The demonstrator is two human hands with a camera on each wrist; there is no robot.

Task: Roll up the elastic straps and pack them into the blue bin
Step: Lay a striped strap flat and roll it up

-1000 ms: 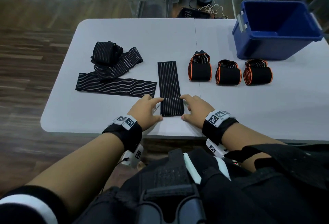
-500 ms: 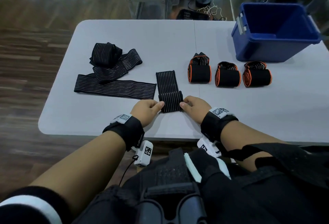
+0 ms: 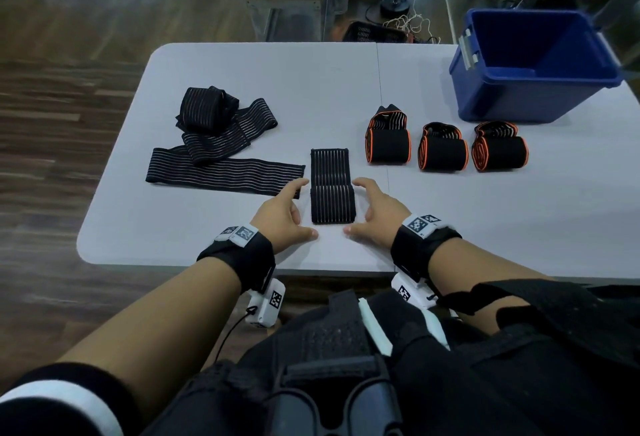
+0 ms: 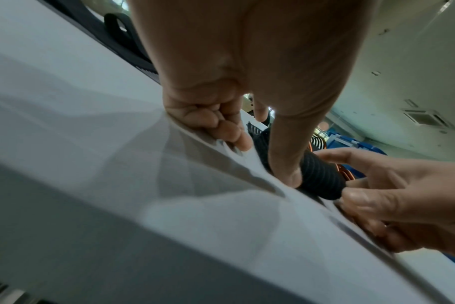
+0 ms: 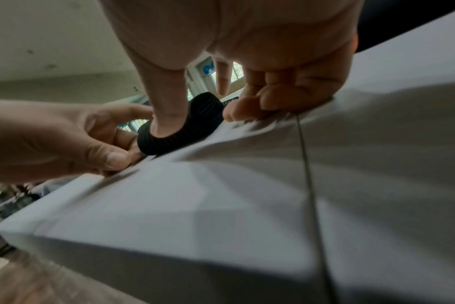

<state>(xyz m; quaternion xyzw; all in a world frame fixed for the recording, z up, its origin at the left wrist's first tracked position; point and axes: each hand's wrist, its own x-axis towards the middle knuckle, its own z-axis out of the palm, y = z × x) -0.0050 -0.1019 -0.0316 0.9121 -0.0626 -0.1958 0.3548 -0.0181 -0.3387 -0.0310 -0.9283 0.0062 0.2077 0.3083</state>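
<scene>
A black ribbed elastic strap (image 3: 333, 205) lies near the table's front edge, its near end rolled up and its far part (image 3: 329, 165) still flat. My left hand (image 3: 301, 208) sits at the roll's left end and my right hand (image 3: 360, 208) at its right end. On both hands the forefinger and thumb are spread and touch the roll. In the left wrist view my thumb (image 4: 286, 172) rests against the roll (image 4: 322, 181). In the right wrist view the other thumb (image 5: 166, 123) does the same on the roll (image 5: 198, 123). The blue bin (image 3: 519, 99) stands empty at the back right.
Three rolled orange-edged straps (image 3: 388, 144) (image 3: 443, 153) (image 3: 500, 153) stand in a row in front of the bin. An unrolled black strap (image 3: 221, 174) and a loose heap of straps (image 3: 207, 113) lie on the left of the grey table (image 3: 277, 82).
The strap lay flat, then its near end was rolled away from me. My hands went from pinching the roll to spreading beside it.
</scene>
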